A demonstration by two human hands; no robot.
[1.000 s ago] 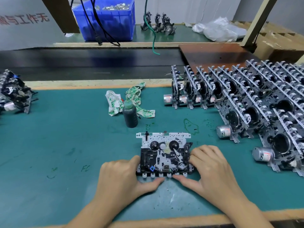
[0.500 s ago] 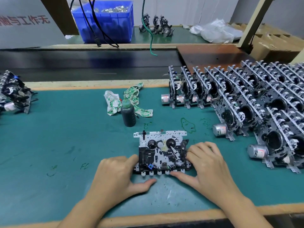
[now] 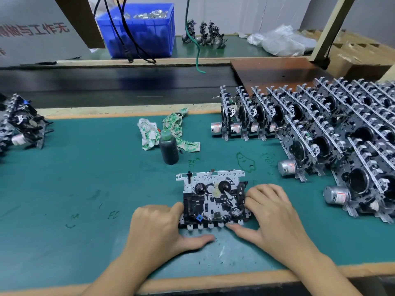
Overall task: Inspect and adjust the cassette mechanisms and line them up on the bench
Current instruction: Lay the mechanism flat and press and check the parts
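A cassette mechanism [image 3: 211, 197] lies flat on the green bench mat [image 3: 85, 189], reels up, keys toward me. My left hand [image 3: 158, 229] grips its left edge, thumb lying along the mat below the keys. My right hand [image 3: 271, 214] grips its right edge with curled fingers, thumb at the front keys. Rows of finished mechanisms [image 3: 320, 129] stand on edge at the right, motors facing left.
A dark green bottle [image 3: 168, 148] stands beside a crumpled patterned rag [image 3: 149, 133] behind the mechanism. More mechanisms [image 3: 19, 122] sit at the far left. A black conveyor belt [image 3: 119, 86] runs behind the mat, with a blue bin [image 3: 139, 30] beyond it.
The view shifted slightly. Both hands stay on the mechanism; my left thumb has slid a little to the right under the keys.
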